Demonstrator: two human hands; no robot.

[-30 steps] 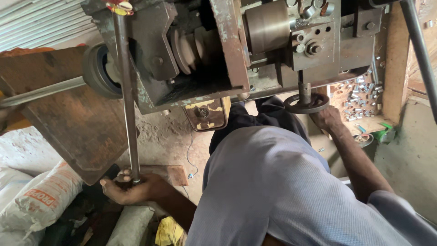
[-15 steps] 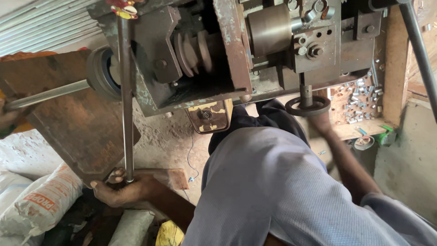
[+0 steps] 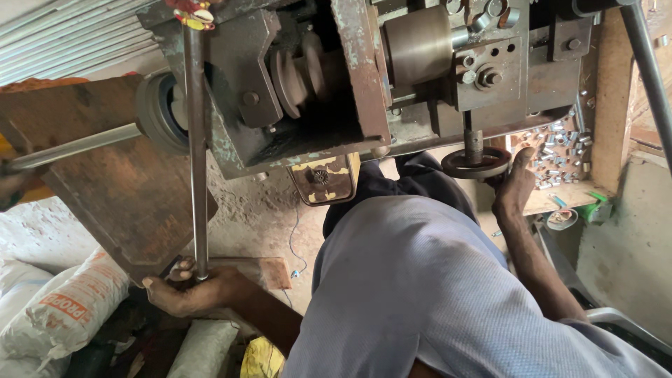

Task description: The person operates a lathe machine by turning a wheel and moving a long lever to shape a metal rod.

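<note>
left hand gripping rod end, right hand fingertips hidden behind handwheel

sack: white woven bag with orange-red print, slumped bottom left
second sack: plain whitish one lying just right of it
yellow wrapper: crumpled bag at the bottom edge

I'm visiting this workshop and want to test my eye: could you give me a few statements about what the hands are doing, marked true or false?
1. The left hand grips the lower end of a long metal rod. True.
2. The right hand lies flat on the grey shirt. False: it is at the small round handwheel.
3. Small metal pieces lie on a wooden shelf beyond the handwheel. True.
4. The rod lies flat on the floor. False: it stands roughly upright.
</note>
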